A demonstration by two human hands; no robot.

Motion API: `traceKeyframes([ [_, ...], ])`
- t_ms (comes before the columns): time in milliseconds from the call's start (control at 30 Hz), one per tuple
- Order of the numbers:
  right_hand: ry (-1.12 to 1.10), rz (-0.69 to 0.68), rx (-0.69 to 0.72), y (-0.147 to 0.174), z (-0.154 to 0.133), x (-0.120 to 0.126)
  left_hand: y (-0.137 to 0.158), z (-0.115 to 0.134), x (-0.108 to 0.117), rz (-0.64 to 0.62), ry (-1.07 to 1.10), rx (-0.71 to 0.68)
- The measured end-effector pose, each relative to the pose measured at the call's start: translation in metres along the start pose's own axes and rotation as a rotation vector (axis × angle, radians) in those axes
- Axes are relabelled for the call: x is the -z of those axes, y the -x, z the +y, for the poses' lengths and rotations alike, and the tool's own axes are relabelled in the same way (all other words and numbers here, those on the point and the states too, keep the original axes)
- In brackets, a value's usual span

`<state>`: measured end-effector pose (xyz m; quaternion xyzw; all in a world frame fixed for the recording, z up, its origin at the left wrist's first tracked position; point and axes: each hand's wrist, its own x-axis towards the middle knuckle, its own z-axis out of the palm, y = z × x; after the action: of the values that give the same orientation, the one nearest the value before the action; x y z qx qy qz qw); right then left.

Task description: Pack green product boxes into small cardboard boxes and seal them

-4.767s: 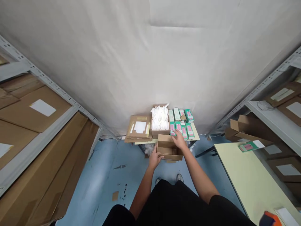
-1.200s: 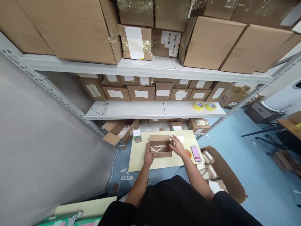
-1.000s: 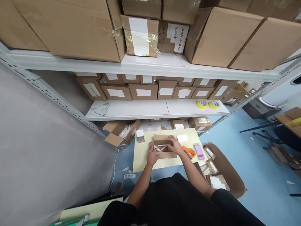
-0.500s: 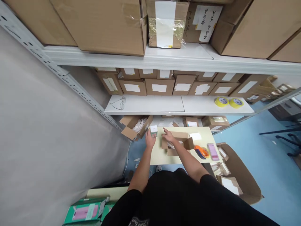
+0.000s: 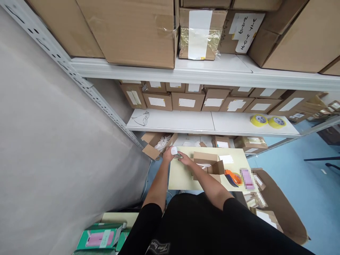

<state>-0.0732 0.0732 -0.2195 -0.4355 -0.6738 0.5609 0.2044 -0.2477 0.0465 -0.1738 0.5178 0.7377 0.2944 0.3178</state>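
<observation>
My left hand [image 5: 168, 155] holds a small white-topped box [image 5: 174, 150] at the far left corner of the pale yellow table [image 5: 183, 177]. My right hand [image 5: 185, 160] reaches across and its fingertips grip the same small box from the right. Just right of my hands stands an open brown cardboard box [image 5: 207, 162] with its flaps up and white strips inside.
An orange tape dispenser [image 5: 230, 176], a pink phone [image 5: 247, 178] and a white label [image 5: 226, 159] lie on the table's right. Grey shelving behind holds labelled cartons, two yellow tape rolls [image 5: 259, 120] and glasses [image 5: 141, 119]. Open cartons sit on the floor at left [image 5: 155, 144] and right [image 5: 281, 209].
I turned from the far table to this one and set the open box down. Both hands left that box and went left to the small box, which is now lifted.
</observation>
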Motion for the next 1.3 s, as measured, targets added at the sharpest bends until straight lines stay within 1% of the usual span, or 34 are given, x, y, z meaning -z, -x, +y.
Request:
traceKeyframes([
  [100,-0.063,0.017,-0.004,0.002,-0.003,0.011,0.003,0.013,0.007,-0.032,-0.146,-0.025],
  [233,-0.075,0.116,-0.044,0.009,-0.006,0.030,0.010,0.033,0.026,0.007,-0.175,-0.111],
  [333,-0.030,0.213,-0.014,0.020,-0.006,0.051,0.015,0.045,0.040,0.015,-0.087,-0.216],
  [367,-0.008,0.251,0.005,0.026,-0.006,0.061,0.016,0.049,0.042,-0.004,-0.029,-0.237],
  [433,0.039,0.319,0.043,0.040,-0.003,0.084,0.019,0.057,0.039,-0.097,0.129,-0.236],
  [500,0.078,0.372,0.067,0.058,0.000,0.110,0.021,0.065,0.028,-0.226,0.297,-0.205],
  [533,0.093,0.394,0.069,0.069,0.002,0.124,0.022,0.069,0.019,-0.279,0.365,-0.193],
  [600,0.126,0.439,0.059,0.095,0.007,0.149,0.025,0.078,-0.004,-0.347,0.446,-0.187],
  [667,0.179,0.498,0.046,0.122,0.012,0.170,0.028,0.086,-0.029,-0.367,0.445,-0.201],
  [767,0.273,0.581,0.013,0.159,0.021,0.188,0.033,0.096,-0.063,-0.337,0.308,-0.240],
  [867,0.321,0.596,-0.040,0.183,0.032,0.192,0.037,0.099,-0.088,-0.313,0.149,-0.262],
  [967,0.326,0.578,-0.075,0.194,0.045,0.188,0.044,0.096,-0.104,-0.331,0.077,-0.246],
  [1067,0.310,0.564,-0.094,0.196,0.055,0.185,0.052,0.089,-0.112,-0.358,0.036,-0.208],
  [1133,0.300,0.560,-0.114,0.196,0.060,0.185,0.057,0.085,-0.115,-0.353,-0.008,-0.195],
  [1233,0.291,0.582,-0.121,0.197,0.063,0.188,0.062,0.078,-0.119,-0.339,-0.090,-0.225],
  [1300,0.290,0.601,-0.111,0.198,0.062,0.190,0.065,0.074,-0.123,-0.372,-0.145,-0.242],
])
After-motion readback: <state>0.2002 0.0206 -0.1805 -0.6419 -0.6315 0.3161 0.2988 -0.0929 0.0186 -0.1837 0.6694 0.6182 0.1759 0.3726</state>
